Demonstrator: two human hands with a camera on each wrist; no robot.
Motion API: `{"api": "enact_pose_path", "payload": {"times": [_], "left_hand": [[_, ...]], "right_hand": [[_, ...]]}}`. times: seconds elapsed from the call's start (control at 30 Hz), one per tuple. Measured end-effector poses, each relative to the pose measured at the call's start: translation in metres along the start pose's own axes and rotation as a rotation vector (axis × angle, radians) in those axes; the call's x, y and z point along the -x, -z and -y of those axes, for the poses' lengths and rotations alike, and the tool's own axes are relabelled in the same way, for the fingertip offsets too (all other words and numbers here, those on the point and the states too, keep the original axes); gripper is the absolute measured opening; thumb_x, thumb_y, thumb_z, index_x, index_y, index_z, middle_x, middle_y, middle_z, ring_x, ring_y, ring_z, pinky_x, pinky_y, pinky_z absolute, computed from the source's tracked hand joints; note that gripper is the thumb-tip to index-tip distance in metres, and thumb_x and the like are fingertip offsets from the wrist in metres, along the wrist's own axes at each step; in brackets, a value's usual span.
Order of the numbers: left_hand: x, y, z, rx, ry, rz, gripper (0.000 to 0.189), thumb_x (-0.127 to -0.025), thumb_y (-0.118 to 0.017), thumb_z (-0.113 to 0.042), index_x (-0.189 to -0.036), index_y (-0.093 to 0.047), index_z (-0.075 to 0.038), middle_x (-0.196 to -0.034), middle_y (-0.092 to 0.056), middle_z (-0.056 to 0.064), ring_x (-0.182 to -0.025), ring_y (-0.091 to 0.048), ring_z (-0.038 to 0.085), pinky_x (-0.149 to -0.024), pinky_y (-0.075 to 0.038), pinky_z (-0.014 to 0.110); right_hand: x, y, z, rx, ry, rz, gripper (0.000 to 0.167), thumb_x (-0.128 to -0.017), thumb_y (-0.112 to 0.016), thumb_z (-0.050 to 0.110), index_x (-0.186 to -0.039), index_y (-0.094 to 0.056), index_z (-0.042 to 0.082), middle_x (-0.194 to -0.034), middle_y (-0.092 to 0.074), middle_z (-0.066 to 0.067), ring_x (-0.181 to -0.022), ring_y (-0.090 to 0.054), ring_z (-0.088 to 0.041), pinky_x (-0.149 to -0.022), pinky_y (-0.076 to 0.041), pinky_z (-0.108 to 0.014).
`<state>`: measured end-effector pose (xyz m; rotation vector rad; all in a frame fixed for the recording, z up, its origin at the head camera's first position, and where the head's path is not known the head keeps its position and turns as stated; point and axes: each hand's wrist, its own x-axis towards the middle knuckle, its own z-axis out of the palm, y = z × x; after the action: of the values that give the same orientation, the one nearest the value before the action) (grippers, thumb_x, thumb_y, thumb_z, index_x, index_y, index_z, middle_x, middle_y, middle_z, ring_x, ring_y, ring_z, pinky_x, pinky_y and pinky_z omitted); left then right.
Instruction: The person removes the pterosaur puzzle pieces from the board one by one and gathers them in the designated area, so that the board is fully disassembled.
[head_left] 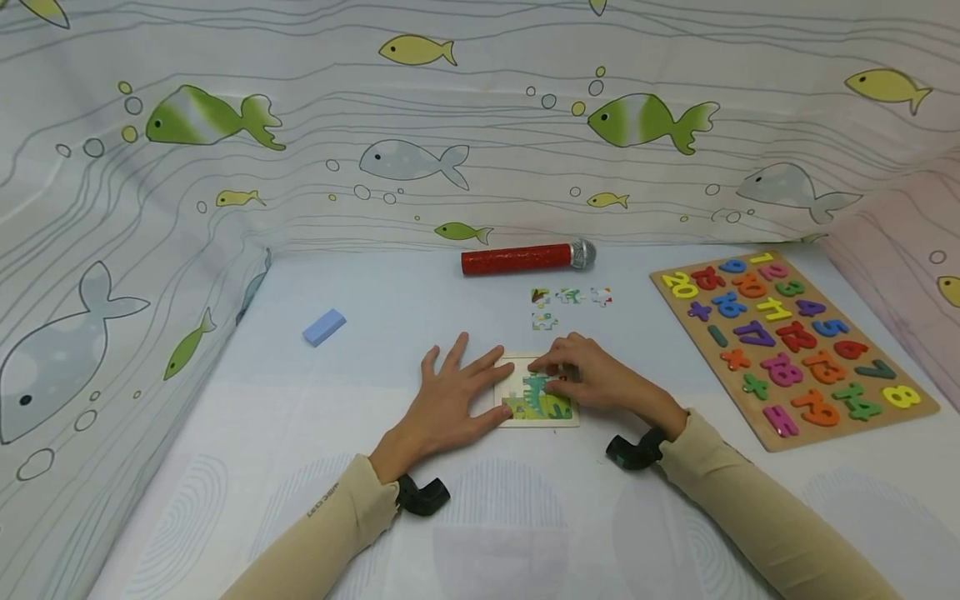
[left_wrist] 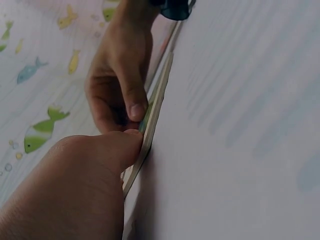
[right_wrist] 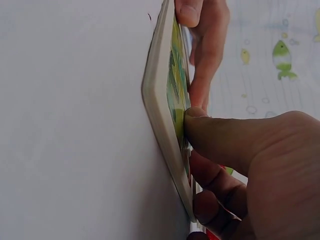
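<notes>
A small wooden jigsaw puzzle point(head_left: 536, 407) with a green dinosaur picture lies in a pale frame on the table. My left hand point(head_left: 453, 393) rests at its left side, fingers spread, with the thumb on the lower left of the frame. From the right, my right hand point(head_left: 596, 375) reaches over the upper right of the puzzle. Its thumb point(right_wrist: 220, 135) and curled fingers pinch a puzzle piece against the picture; the hand mostly hides that piece. Bare wood shows at the puzzle's upper left. Behind the frame lie several loose puzzle pieces point(head_left: 570, 297).
A red toy microphone point(head_left: 517, 259) with a silver head lies at the back. To the left sits a blue block point(head_left: 324, 327). A wooden number board point(head_left: 720, 367) with coloured digits stretches along the right. Fish-patterned cloth walls point(head_left: 510, 100) enclose the table.
</notes>
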<state>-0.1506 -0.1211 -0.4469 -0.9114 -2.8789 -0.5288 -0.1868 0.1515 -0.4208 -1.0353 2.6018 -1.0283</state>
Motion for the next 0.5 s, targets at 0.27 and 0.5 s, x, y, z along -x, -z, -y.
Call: {"api": "enact_pose_path", "payload": {"times": [0.27,0.5], "left_hand": [[0.0008,0.002,-0.0023,-0.012,0.019,0.005,0.061,-0.096,-0.051,-0.063,-0.15,-0.051,-0.035,-0.164,-0.038,-0.007,-0.157,-0.019,0.043,-0.115,-0.011,0.074],[0.0005,0.0027,-0.0024,-0.012,0.021,0.009,0.061,-0.096,-0.051,-0.062,-0.151,-0.05,-0.034,-0.164,-0.038,-0.007,-0.157,-0.019,0.043,-0.115,-0.011,0.074]], "right_hand": [[0.0001,-0.002,0.0002,-0.026,-0.011,-0.018,0.028,-0.09,-0.076,0.01,-0.118,-0.076,0.013,-0.092,-0.069,0.005,-0.087,-0.049,-0.016,-0.077,-0.036,-0.032],[-0.0004,-0.001,0.0022,-0.052,-0.039,-0.022,0.028,-0.089,-0.076,0.008,-0.117,-0.076,0.013,-0.092,-0.069,0.004,-0.086,-0.05,-0.017,-0.076,-0.037,-0.03]]}}
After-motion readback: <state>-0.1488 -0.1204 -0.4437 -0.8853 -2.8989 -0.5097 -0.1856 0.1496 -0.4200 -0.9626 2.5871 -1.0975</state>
